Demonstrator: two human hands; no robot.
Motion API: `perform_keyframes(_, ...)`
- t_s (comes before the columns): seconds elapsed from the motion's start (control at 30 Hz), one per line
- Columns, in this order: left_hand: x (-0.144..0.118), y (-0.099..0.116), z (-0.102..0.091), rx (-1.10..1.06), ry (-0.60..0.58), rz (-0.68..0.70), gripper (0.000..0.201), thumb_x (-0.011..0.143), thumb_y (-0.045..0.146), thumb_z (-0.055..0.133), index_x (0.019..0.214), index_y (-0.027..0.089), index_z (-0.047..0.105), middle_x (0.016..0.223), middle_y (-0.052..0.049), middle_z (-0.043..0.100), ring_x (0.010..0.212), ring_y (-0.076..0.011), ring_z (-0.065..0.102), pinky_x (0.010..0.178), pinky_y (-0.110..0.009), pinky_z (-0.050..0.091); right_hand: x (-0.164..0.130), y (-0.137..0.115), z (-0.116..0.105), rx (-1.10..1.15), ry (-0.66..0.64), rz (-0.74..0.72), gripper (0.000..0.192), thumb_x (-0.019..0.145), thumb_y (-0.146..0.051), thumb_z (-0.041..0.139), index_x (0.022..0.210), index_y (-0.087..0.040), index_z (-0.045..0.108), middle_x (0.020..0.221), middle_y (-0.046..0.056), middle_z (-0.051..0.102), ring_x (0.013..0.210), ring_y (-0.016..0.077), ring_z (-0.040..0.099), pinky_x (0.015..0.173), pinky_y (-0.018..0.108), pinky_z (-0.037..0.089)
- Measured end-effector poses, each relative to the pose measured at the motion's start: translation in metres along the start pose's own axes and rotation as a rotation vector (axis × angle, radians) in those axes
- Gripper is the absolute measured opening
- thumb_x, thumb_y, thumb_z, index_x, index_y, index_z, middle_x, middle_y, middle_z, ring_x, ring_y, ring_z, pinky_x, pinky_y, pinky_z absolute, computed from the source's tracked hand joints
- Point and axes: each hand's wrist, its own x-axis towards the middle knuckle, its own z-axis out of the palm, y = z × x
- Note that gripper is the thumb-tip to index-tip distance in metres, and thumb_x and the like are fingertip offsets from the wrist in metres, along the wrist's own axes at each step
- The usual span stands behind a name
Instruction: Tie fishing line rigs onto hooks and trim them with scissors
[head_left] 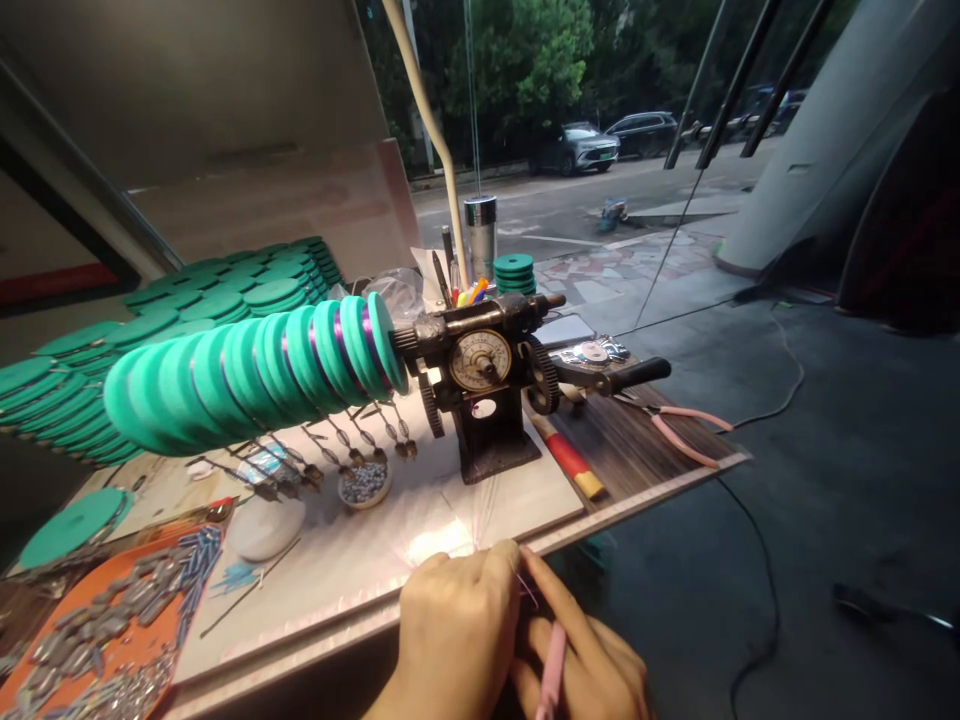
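Observation:
My left hand (459, 632) is closed in a pinch at the front edge of the work board, with a thin purple line (529, 594) at its fingertips. Against it, my right hand (592, 665) has its fingers wrapped round a pink-handled tool (553, 665), whose working end is hidden. The index finger of that hand reaches to the left thumb. Faint strands run from the hands toward a hand-cranked winding machine (491, 420) with a dial. On its shaft sits a row of green foam spools (247, 375), some wound with purple line, with swivels and clips hanging below.
A small bowl of grey beads (364, 484) and a white lump (264, 530) stand left on the board. An orange tray (105, 620) holds metal weights. Pink-handled pliers (686, 432) and a red-yellow stick (570, 460) lie right. Stacked green spools (225, 297) fill the back left.

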Motion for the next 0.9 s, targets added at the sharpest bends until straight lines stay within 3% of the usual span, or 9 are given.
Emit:
perform_keyframes(0.23, -0.005, -0.004, -0.004, -0.004, -0.026, -0.019, 0.025, 0.069, 0.002, 0.040, 0.059, 0.020, 0.054, 0.039, 0.004, 0.053, 0.030, -0.0159, 0.048, 0.038, -0.027, 0.030, 0.000, 0.001, 0.001, -0.005, 0.032, 0.010, 0.028, 0.081, -0.015, 0.043, 0.060, -0.020, 0.061, 0.111, 0.009, 0.063, 0.047, 0.0116, 0.061, 0.048, 0.024, 0.044)
perform_keyframes(0.5, -0.013, -0.011, -0.008, 0.050, -0.023, -0.014, 0.025, 0.073, 0.006, 0.039, 0.061, 0.021, 0.055, 0.039, 0.004, 0.054, 0.030, -0.0162, 0.049, 0.037, -0.027, 0.028, 0.003, -0.001, -0.002, 0.006, 0.032, 0.014, 0.021, 0.079, -0.016, 0.046, 0.062, -0.019, 0.059, 0.110, 0.011, 0.064, 0.043, 0.0113, 0.055, 0.047, 0.025, 0.041)
perform_keyframes(0.9, -0.012, -0.012, -0.008, 0.083, -0.027, -0.003, 0.029, 0.079, 0.010, 0.037, 0.059, 0.021, 0.055, 0.039, 0.005, 0.054, 0.031, -0.0163, 0.050, 0.036, -0.028, 0.028, 0.004, -0.002, 0.005, 0.006, 0.140, 0.006, 0.024, 0.079, -0.018, 0.043, 0.059, -0.019, 0.054, 0.106, 0.008, 0.067, 0.039, 0.0111, 0.048, 0.043, 0.028, 0.035)
